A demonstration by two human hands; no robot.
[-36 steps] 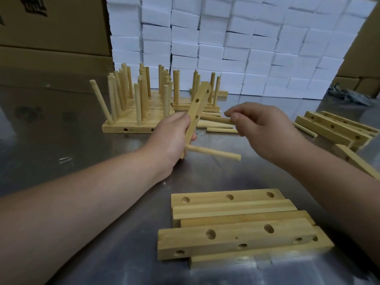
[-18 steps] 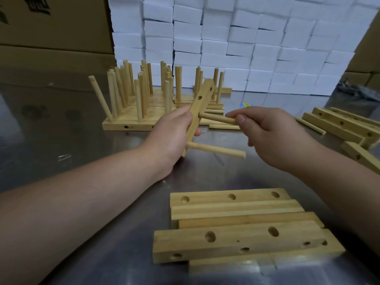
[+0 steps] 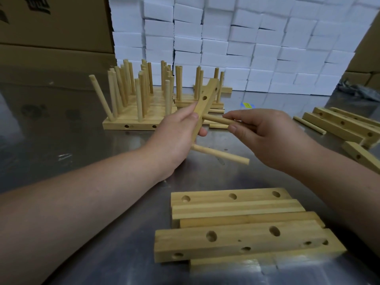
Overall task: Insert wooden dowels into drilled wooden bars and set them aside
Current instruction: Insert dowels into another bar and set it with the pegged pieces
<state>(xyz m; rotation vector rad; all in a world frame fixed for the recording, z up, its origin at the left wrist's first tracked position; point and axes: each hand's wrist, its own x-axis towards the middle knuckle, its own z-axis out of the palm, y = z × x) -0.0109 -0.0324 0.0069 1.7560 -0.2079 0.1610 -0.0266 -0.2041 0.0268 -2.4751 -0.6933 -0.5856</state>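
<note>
Item under inspection: one drilled wooden bar (image 3: 206, 103), pale wood, square-edged, held clear of the steel table (image 3: 61, 140) and tilted, its upper end leaning away and to the right. Two open holes show on its upper face. A seated dowel (image 3: 222, 154) projects from the bar's lower part toward the right, its free end unsupported. A second dowel (image 3: 218, 120) meets the bar at about mid-length; how deep its tip sits cannot be told. The left hand (image 3: 176, 136) grasps the bar around its lower middle, thumb lying along the near edge, fingers wrapped behind with one fingertip showing below the second dowel. The right hand (image 3: 267, 136), just right of the bar, pinches the second dowel between thumb and forefinger, the remaining fingers curled under, back of the hand up. Behind and left of the bar stand finished bars (image 3: 131, 112) laid side by side, their dowels upright, one at the far left leaning outward. Nearer the camera than the bar lies a stack of drilled bars (image 3: 236, 241), holes facing up. Well to the right of the bar lie more drilled bars (image 3: 339, 124) with a loose dowel (image 3: 308, 124) beside them. Beyond the bar rises a wall of white boxes (image 3: 246, 48), with cardboard cartons (image 3: 51, 27) to its left.
</note>
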